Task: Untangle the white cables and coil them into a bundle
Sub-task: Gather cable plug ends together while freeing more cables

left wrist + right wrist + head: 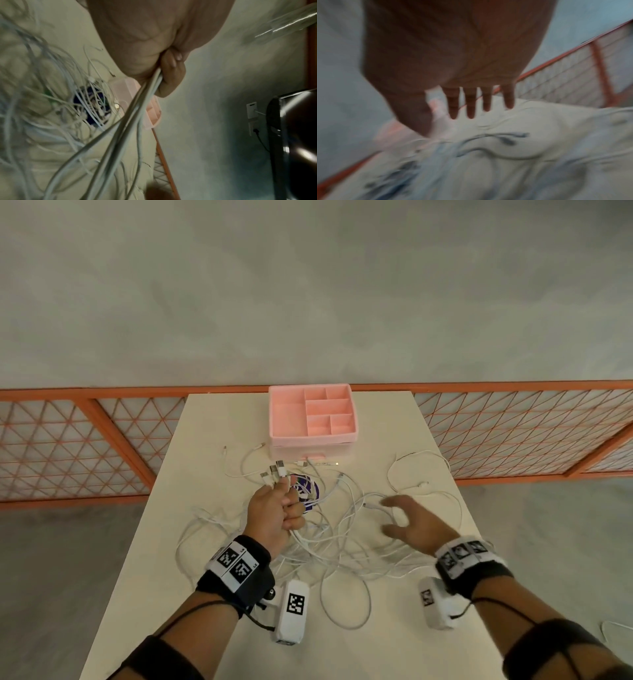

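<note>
A tangle of white cables (337, 537) sprawls over the middle of the white table (219, 419). My left hand (279, 513) is curled round a bunch of these cables, their USB plugs (274, 472) sticking up past the fingers. In the left wrist view the gripped cables (137, 108) run taut from the fist down to the heap. My right hand (402, 517) hovers with fingers spread above the right part of the tangle, holding nothing. The right wrist view is blurred and shows the spread fingers (471, 105) over the cables (496, 151).
A pink compartment organizer (313, 419) stands at the table's far middle. A purple round sticker (310, 491) lies under the cables. A loose cable loop (424, 470) lies at the right. An orange mesh railing (513, 433) runs behind the table.
</note>
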The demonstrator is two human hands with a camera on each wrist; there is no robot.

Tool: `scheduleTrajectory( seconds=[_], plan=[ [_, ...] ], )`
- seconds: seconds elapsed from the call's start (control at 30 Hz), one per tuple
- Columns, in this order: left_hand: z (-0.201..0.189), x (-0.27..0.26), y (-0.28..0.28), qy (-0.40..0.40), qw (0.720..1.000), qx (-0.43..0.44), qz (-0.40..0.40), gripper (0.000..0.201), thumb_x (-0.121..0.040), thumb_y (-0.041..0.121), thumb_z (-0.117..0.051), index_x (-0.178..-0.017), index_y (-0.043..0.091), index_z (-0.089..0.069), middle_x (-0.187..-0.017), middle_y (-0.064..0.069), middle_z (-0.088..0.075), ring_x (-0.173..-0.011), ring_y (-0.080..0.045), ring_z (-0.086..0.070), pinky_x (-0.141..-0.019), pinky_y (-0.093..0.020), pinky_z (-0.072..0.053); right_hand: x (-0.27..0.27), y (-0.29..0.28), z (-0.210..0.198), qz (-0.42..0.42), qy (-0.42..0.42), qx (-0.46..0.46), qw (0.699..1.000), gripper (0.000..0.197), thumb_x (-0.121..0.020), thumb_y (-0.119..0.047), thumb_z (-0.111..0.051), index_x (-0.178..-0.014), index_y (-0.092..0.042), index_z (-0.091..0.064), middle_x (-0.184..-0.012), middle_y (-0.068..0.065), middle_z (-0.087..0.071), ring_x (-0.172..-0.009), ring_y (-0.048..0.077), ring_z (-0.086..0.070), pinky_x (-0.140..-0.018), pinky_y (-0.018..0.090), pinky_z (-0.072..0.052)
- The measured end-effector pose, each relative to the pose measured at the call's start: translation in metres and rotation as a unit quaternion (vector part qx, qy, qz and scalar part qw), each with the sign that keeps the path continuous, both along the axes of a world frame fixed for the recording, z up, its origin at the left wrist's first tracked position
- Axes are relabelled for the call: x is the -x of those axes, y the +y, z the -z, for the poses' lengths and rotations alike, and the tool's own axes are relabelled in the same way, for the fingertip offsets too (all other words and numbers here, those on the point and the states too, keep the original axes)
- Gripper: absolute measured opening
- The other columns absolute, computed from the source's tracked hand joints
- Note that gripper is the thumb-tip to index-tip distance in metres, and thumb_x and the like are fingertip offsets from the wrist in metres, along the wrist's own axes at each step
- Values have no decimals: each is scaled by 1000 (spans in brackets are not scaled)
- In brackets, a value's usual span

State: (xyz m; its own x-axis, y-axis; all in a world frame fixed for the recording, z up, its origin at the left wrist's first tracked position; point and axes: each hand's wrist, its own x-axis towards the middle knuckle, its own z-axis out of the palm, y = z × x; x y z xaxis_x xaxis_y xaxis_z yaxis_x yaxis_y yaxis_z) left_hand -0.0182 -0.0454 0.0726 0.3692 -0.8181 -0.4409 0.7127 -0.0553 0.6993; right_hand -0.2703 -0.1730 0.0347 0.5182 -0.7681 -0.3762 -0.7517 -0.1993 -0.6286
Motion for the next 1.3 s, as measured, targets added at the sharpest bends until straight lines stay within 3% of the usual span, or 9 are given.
scheduleTrajectory(
  seconds=[0.1, 0.23, 0.33, 0.6, 0.8, 0.9, 1.0, 1.1, 1.3],
  plan=[
    [-7, 14, -6, 12, 999, 29, -7, 16, -106, 20, -41, -100, 9, -49, -54, 6, -32, -40, -5, -26, -36, -17, -24, -66, 44, -22, -88, -136, -76, 984, 70, -63, -65, -78, -125, -42, -53, -122, -17, -61, -115, -1, -55, -98, 24, -42],
    [-18, 8, -10, 3, 998, 55, -44, 17, -107, 19, -39, -99, 10, -51, -55, 5, -34, -39, -5, -28, -38, -17, -25, -107, 70, -10, -179, -64, -15, 982, 33, -87, -54, -63, -76, -23, -57, -67, -4, -59, -61, 11, -55, -64, 32, -45],
    [-20, -25, -5, 3, 995, 58, -87, 18, -107, 20, -39, -97, 11, -51, -55, 6, -34, -40, -5, -27, -39, -16, -22, -74, 51, 15, -127, 64, 23, 989, 43, -96, -52, -50, -64, -24, -49, -71, 0, -58, -71, 19, -57, -66, 28, -38],
    [-10, -82, 16, -2, 988, 51, -145, 23, -107, 21, -36, -89, 15, -49, -53, 8, -32, -38, -5, -24, -36, -17, -20, 106, 0, 64, 14, 364, 75, 928, 43, -96, -53, -44, -118, -20, -61, -119, 1, -66, -109, 19, -62, -89, 26, -46],
    [9, -69, 16, -14, 993, 22, -118, 21, -107, 21, -38, -92, 14, -50, -51, 8, -33, -38, -4, -25, -37, -14, -20, 165, -14, 59, 138, 454, 58, 878, 29, -89, -52, -50, -92, -24, -54, -106, -2, -66, -107, 24, -61, -103, 52, -32],
    [19, -56, 15, -37, 996, -2, -80, 20, -107, 23, -39, -96, 13, -51, -52, 8, -33, -38, -4, -27, -37, -15, -24, 165, -24, 68, 122, 473, 25, 872, 34, -72, -51, -70, -89, -26, -54, -88, -6, -61, -99, 23, -61, -100, 47, -41],
    [30, -39, 18, -62, 997, -42, -36, 19, -107, 24, -41, -103, 10, -52, -53, 6, -35, -39, -8, -33, -41, -20, -37, 147, -39, 89, 51, 455, -28, 888, 41, -55, -43, -81, -87, -28, -60, -86, -8, -61, -98, 20, -65, -88, 31, -50],
    [40, -25, 25, -75, 994, -80, -15, 18, -106, 24, -43, -103, 10, -55, -55, 3, -38, -39, -11, -38, -43, -28, -48, 74, -20, 46, -16, 381, -34, 924, 41, -73, -26, -73, -113, -25, -60, -120, -2, -60, -115, 21, -58, -93, 27, -46],
    [56, -24, 35, -143, 981, -131, -25, 22, -107, 27, -41, -103, 11, -56, -52, 6, -36, -39, -8, -30, -43, -21, -31, -46, 3, 19, -69, 113, 52, 990, 25, -90, -10, -48, -98, -31, -60, -106, -1, -66, -102, 22, -63, -83, 26, -45]
  ],
)
